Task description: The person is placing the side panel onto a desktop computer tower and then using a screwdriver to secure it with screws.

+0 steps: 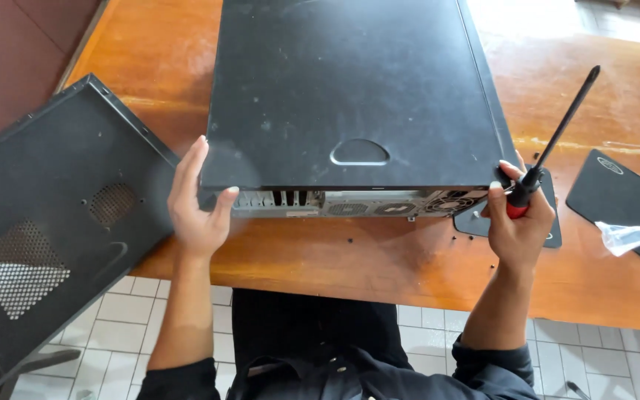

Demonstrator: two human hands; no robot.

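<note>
Gripping a black computer case (350, 89) lying flat on the wooden tabletop (379, 259), left hand (198, 200) clasping its near-left corner, right hand (518, 218) at its near-right corner, grip closed round a screwdriver (550, 144), loose side panel (53, 215) left of the case.

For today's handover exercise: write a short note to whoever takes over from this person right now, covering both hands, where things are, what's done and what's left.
Left hand: grips the near left corner of the black case, which lies flat on the table.
Right hand: at the near right corner, holding a screwdriver, tip up.
Done: one side panel is off, left of the table; small screws lie loose by the case.
Left: the top panel is still on.
</note>
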